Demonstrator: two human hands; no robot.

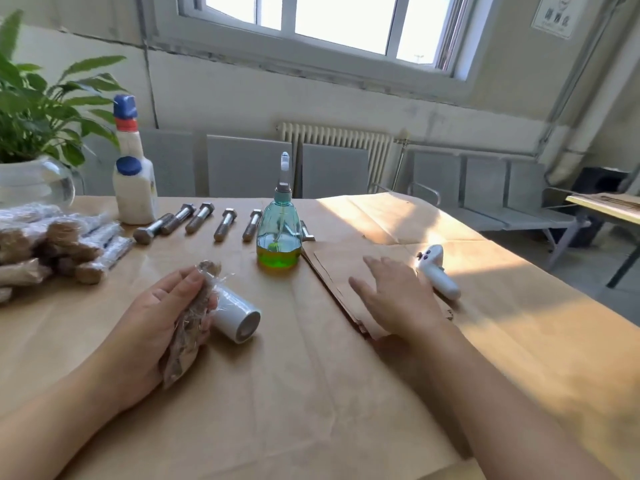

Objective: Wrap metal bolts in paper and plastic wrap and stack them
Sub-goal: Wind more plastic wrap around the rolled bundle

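My left hand (162, 317) grips a bolt wrapped in brown paper and clear film (188, 336), which lies lengthwise under my fingers. The plastic wrap roll (235, 315) lies right beside it, its film still joined to the bundle. My right hand (394, 296) rests flat, fingers spread, on a stack of brown paper sheets (332, 268). Several bare metal bolts (201, 220) lie in a row at the back of the table. A pile of wrapped bolts (52, 247) sits at the far left.
A green soap pump bottle (278, 237) stands mid-table, a white bottle with blue caps (133, 181) behind the bolts. A white controller (438, 271) lies right of my right hand. A potted plant in a glass bowl (34, 181) stands far left. Brown paper covers the table (311, 393).
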